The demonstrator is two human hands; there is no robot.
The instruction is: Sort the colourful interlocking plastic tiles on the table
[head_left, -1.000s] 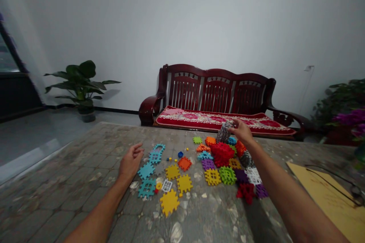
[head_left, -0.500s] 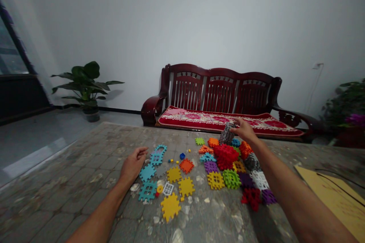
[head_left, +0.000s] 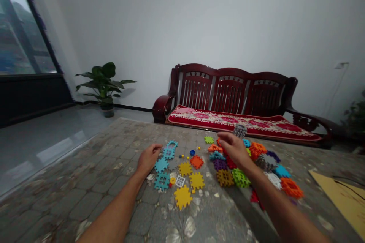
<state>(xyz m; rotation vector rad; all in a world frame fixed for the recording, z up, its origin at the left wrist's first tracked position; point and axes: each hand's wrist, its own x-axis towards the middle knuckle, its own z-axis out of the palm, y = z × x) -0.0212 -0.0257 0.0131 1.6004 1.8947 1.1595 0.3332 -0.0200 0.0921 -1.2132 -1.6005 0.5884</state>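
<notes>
My left hand point(head_left: 149, 159) rests on the tablecloth with loosely bent fingers, holding nothing that shows. Just right of it lie a turquoise window piece point(head_left: 170, 150), a light blue notched square point(head_left: 161, 165) and a teal window piece point(head_left: 162, 181). Over the pile of plastic building pieces hovers my right hand point(head_left: 234, 150), fingers apart and pointing left. Beneath it are red pieces point(head_left: 231, 162), mostly hidden by the hand. A grey block point(head_left: 240, 130) stands just behind that hand, apart from the fingertips. Lime-green point(head_left: 241, 178) and mustard point(head_left: 225, 178) blocks sit at the pile's near side.
Yellow notched squares point(head_left: 183, 197), an orange square point(head_left: 196, 162) and a white window point(head_left: 180, 181) lie mid-table. Orange blocks point(head_left: 291, 188) are right of my forearm, near a yellow sheet point(head_left: 339, 197) with a dark cord. A wooden bench point(head_left: 234, 87) stands behind the table.
My right hand has come away from the grey block and moved left and nearer, over the red pieces. The view has turned left. My left hand stays beside the blue pieces.
</notes>
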